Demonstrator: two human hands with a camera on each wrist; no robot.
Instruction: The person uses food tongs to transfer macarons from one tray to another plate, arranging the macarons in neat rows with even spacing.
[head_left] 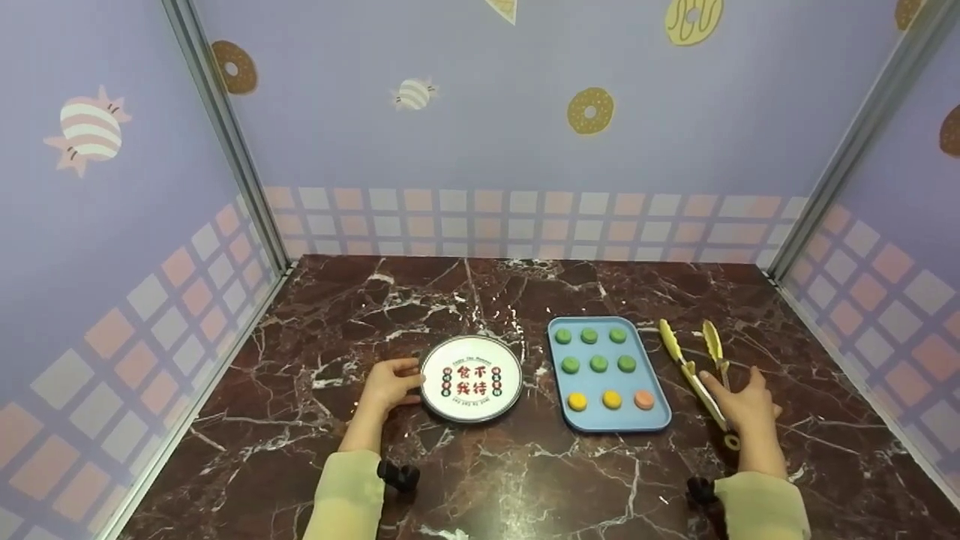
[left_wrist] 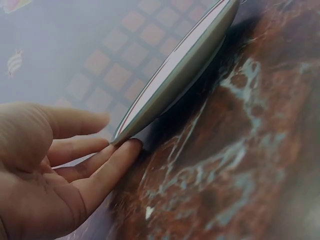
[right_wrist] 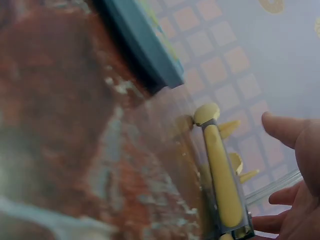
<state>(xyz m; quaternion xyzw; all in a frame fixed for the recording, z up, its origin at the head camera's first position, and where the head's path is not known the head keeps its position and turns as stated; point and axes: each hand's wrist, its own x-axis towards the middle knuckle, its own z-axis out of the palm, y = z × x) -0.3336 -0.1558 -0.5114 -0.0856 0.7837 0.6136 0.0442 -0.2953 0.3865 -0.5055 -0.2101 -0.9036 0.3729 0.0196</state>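
A round white plate [head_left: 480,354] with a dark rim and red and dark lettering lies left of centre. At its left edge is my left hand [head_left: 390,384], fingertips right at the rim and the thumb held apart in the left wrist view [left_wrist: 65,170]. Yellow-and-metal tongs [right_wrist: 222,175] lie on the right with their arms spread. Over their handle end hovers my right hand [head_left: 752,411], thumb stretched away from the other fingers. Between plate and tongs is a blue tray [head_left: 600,385] bearing rows of small round macarons, green [head_left: 598,364], yellow [head_left: 612,399] and pink [head_left: 643,399].
The dark red marbled table [head_left: 525,480] is walled in at the back and both sides by lilac panels [head_left: 487,135] with sweets and checks printed on them. Metal posts [head_left: 247,172] stand at the rear corners. A black band [head_left: 399,475] sits on each wrist.
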